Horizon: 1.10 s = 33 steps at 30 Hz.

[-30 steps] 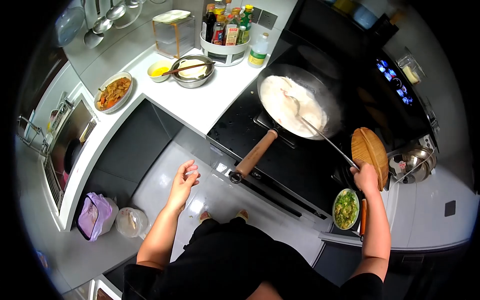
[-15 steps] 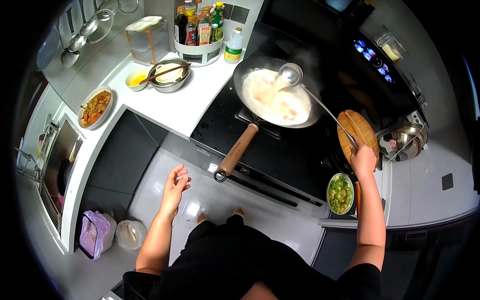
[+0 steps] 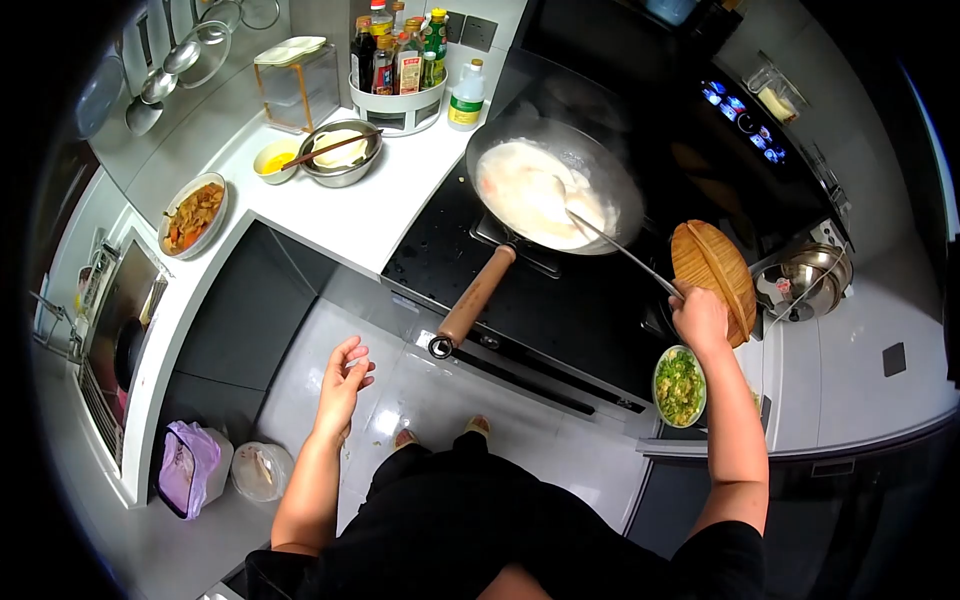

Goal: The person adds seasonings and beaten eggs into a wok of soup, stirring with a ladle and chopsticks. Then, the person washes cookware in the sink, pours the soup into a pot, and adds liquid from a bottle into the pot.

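Observation:
A wok (image 3: 612, 170) with a wooden handle (image 3: 478, 300) sits on the black stove, holding a milky white soup (image 3: 515, 190). My right hand (image 3: 700, 318) is closed around the end of a long metal ladle (image 3: 628, 252), whose bowl is down in the soup and mostly hidden by it. Close to that hand are a round wooden lid (image 3: 712, 262) and a bowl of chopped greens (image 3: 680, 388). Left of the wok handle, my left hand (image 3: 345, 380) hangs in the air over the floor, fingers apart and slightly curled, touching nothing.
On the white counter (image 3: 300, 215) stand a dish of cooked food (image 3: 195, 215), a small bowl with yellow liquid (image 3: 276, 160), a metal bowl (image 3: 342, 176) with chopsticks across it, and a bottle rack (image 3: 398, 98). Metal bowls (image 3: 805, 285) lie at the right. A lined bin (image 3: 190, 470) stands lower left.
The ladle's bowl has gone from above the soup down into it. My right hand has shifted slightly left and down. The left hand has barely moved.

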{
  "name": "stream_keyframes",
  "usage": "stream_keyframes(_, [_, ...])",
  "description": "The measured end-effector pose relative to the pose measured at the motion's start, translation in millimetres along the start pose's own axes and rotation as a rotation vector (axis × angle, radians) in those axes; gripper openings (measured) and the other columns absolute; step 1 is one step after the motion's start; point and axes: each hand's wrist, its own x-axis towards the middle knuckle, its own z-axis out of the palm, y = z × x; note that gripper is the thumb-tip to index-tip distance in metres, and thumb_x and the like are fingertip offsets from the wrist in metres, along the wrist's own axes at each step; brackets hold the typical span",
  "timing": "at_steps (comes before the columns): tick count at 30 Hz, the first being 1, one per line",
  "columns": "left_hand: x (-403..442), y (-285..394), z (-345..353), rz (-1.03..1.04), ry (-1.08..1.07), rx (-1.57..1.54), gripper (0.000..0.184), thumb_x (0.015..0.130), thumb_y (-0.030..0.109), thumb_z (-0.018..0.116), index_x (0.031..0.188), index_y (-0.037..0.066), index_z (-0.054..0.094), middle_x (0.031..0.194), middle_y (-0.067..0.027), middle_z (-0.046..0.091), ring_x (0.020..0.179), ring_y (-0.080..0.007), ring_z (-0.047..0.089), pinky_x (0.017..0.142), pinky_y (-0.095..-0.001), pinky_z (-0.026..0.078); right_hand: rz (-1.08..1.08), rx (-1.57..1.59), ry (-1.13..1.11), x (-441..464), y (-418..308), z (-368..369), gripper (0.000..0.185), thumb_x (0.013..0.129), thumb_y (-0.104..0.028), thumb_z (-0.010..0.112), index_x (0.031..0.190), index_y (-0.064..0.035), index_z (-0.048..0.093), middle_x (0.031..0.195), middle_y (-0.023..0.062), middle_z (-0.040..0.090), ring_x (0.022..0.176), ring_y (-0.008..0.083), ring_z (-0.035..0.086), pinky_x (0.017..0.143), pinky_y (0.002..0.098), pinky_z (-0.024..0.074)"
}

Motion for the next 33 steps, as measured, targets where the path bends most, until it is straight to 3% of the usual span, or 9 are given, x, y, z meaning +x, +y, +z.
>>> stream_keyframes(5, [-2.0, 2.8, 0.7, -0.005, -0.010, 0.004, 0.041, 0.085, 0.019, 0.051, 0.122, 0.007, 0.038, 0.106, -0.0041, 0.047, 0.091, -0.0152, 0.050, 0.077, -0.0276, 0.043, 0.097, 0.259, -0.116, 3.8, 12.2, 9.2, 0.028, 0.075, -0.018, 0.058, 0.102, -0.0095, 0.061, 0.086, 0.0184, 0.061, 0.084, 0.0318, 0.058, 0.073, 0.0374, 0.0443])
stream_keyframes(7, [-2.4, 2.7, 0.9, -0.004, -0.010, 0.004, 0.041, 0.085, 0.019, 0.051, 0.122, 0.007, 0.038, 0.106, -0.0039, 0.047, 0.091, -0.0152, 0.050, 0.077, -0.0277, 0.043, 0.176, 0.472, -0.275, 9.3, 29.1, 30.0, 0.028, 0.076, -0.019, 0.059, 0.102, -0.0093, 0.061, 0.089, 0.0182, 0.060, 0.087, 0.0314, 0.057, 0.076, 0.0356, 0.0432])
stream_keyframes(10, [-3.4, 3.1, 0.0, -0.010, -0.008, 0.012, 0.041, 0.085, 0.019, 0.051, 0.122, 0.007, 0.038, 0.106, -0.0038, 0.047, 0.091, -0.0153, 0.050, 0.077, -0.0278, 0.043, 0.203, 0.572, -0.219, 5.2, 34.9, 37.3, 0.029, 0.076, -0.020, 0.059, 0.104, -0.0114, 0.060, 0.090, 0.0182, 0.060, 0.087, 0.0313, 0.057, 0.077, 0.0357, 0.0432])
stream_keyframes(14, [-3.4, 1.9, -0.2, -0.006, -0.017, 0.015, 0.041, 0.085, 0.019, 0.051, 0.122, 0.007, 0.038, 0.107, -0.0038, 0.047, 0.092, -0.0152, 0.050, 0.077, -0.0278, 0.042, 0.242, 0.370, -0.058, -8.8, 10.6, 1.7, 0.029, 0.076, -0.019, 0.058, 0.105, -0.0130, 0.059, 0.089, 0.0189, 0.060, 0.087, 0.0321, 0.057, 0.076, 0.0372, 0.0434])
stream_keyframes(18, [-3.1, 3.7, 0.8, -0.008, -0.026, 0.018, 0.040, 0.085, 0.018, 0.050, 0.122, 0.007, 0.038, 0.106, -0.0039, 0.047, 0.092, -0.0152, 0.050, 0.077, -0.0278, 0.042, 0.249, 0.114, 0.098, -8.3, 11.2, -4.5, 0.027, 0.076, -0.015, 0.057, 0.102, -0.0125, 0.059, 0.086, 0.0176, 0.060, 0.080, 0.0346, 0.057, 0.067, 0.0421, 0.0446])
stream_keyframes(21, [-2.6, 3.7, -0.2, -0.006, -0.028, 0.024, 0.040, 0.086, 0.018, 0.050, 0.122, 0.007, 0.038, 0.106, -0.0039, 0.047, 0.092, -0.0151, 0.050, 0.077, -0.0277, 0.042, 0.056, -0.048, 0.482, -8.8, 20.3, 2.5, 0.030, 0.074, -0.006, 0.054, 0.104, -0.0095, 0.055, 0.079, 0.0154, 0.057, 0.070, 0.0333, 0.057, 0.058, 0.0412, 0.0447])
stream_keyframes(28, [-2.2, 3.1, -3.3, -0.014, -0.021, 0.018, 0.040, 0.085, 0.018, 0.050, 0.122, 0.007, 0.038, 0.106, -0.0040, 0.047, 0.091, -0.0150, 0.050, 0.077, -0.0277, 0.042, 0.029, -0.210, 0.416, -16.4, 12.1, -2.0, 0.036, 0.075, -0.009, 0.057, 0.110, -0.0156, 0.055, 0.076, 0.0111, 0.056, 0.068, 0.0296, 0.057, 0.058, 0.0407, 0.0445])
stream_keyframes(33, [-2.6, 0.4, -6.2, -0.015, -0.012, 0.014, 0.040, 0.085, 0.018, 0.051, 0.122, 0.007, 0.038, 0.106, -0.0041, 0.047, 0.091, -0.0151, 0.050, 0.077, -0.0278, 0.043, -0.044, -0.035, 0.286, -33.9, 2.6, -4.8, 0.034, 0.074, -0.008, 0.055, 0.107, -0.0140, 0.057, 0.072, 0.0141, 0.055, 0.063, 0.0318, 0.057, 0.056, 0.0403, 0.0458])
